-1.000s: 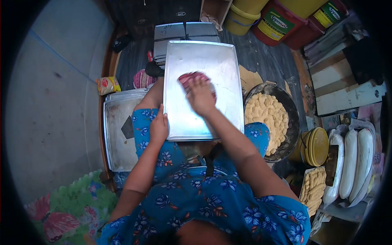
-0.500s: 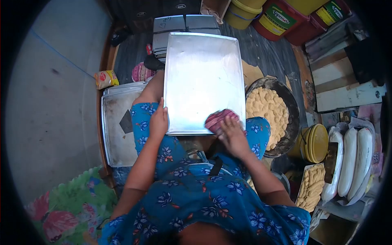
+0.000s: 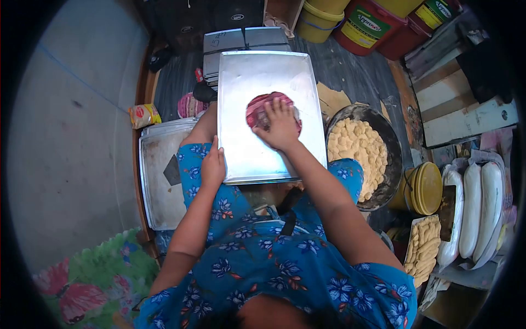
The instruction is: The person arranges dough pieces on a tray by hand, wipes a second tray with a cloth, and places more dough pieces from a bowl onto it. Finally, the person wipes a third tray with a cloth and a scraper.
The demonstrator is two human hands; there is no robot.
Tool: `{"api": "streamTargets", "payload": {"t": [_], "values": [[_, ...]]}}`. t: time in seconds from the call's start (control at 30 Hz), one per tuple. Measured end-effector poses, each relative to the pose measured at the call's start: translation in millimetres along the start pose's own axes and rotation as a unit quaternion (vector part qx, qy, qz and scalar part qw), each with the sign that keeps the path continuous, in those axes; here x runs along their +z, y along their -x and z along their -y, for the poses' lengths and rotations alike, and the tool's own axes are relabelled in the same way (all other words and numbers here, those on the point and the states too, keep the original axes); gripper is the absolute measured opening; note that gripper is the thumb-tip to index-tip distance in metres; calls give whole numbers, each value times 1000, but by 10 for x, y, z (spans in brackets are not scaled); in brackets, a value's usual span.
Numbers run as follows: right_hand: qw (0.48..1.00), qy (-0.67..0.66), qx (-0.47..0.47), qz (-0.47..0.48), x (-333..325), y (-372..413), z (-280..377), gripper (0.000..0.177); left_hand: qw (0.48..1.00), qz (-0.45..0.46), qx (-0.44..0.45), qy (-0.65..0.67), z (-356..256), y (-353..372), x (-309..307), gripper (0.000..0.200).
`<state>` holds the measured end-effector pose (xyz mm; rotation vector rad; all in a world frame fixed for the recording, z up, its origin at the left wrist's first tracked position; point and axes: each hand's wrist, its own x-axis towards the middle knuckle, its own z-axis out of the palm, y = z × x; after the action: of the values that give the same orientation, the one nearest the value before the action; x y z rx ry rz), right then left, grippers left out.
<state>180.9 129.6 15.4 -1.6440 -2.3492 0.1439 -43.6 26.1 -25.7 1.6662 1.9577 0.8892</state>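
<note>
The spread right hand (image 3: pixel 281 125) has moved its cloth (image 3: pixel 256 114) to the middle of the tray (image 3: pixel 268 72), wiping there; the left hand (image 3: pixel 213 165) grips the edge.

A cloth (image 3: pixel 257 112) lies on the central baking tray (image 3: pixel 246 74); right of that, dough pieces (image 3: pixel 353 148) sit in a basin (image 3: pixel 395 148), margarine buckets (image 3: pixel 364 24) behind; left, stacked trays (image 3: pixel 156 189).
</note>
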Motion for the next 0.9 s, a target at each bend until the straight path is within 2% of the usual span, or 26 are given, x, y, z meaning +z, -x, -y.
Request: {"api": "streamTargets", "payload": {"t": [0.07, 0.23, 0.33, 0.43, 0.47, 0.53, 0.63, 0.7, 0.8, 0.9], "values": [[998, -11, -58, 9, 137, -10, 133, 81, 999, -12, 9, 30, 2, -1, -13, 45], [973, -77, -217, 30, 263, 381, 527, 61, 993, -27, 22, 110, 41, 4, -19, 41], [963, -115, -239, 39, 217, 616, 663, 54, 985, -45, 1, 164, 121, -12, 37, 41], [951, -123, -268, 91, 173, 747, 738, 53, 965, -26, -35, 260, 192, -58, 33, 41], [946, -123, -278, 111, 165, 786, 758, 53, 967, -32, -21, 250, 207, -71, 53, 41], [937, -142, -293, 130, 132, 856, 781, 50, 972, -46, 8, 232, 203, -96, 73, 42], [925, -153, -304, 170, 26, 966, 778, 47, 956, 48, -88, 276, 166, -69, 7, 46], [917, -166, -301, 201, -49, 1073, 717, 46, 955, 37, -70, 286, 208, -80, 39, 49], [916, -199, -281, 206, -99, 1363, 534, 45, 945, 44, -76, 316, 178, -66, 34, 51], [923, -241, -210, 216, -313, 1631, 296, 45, 939, 55, -80, 330, 211, -81, 79, 54]]}}
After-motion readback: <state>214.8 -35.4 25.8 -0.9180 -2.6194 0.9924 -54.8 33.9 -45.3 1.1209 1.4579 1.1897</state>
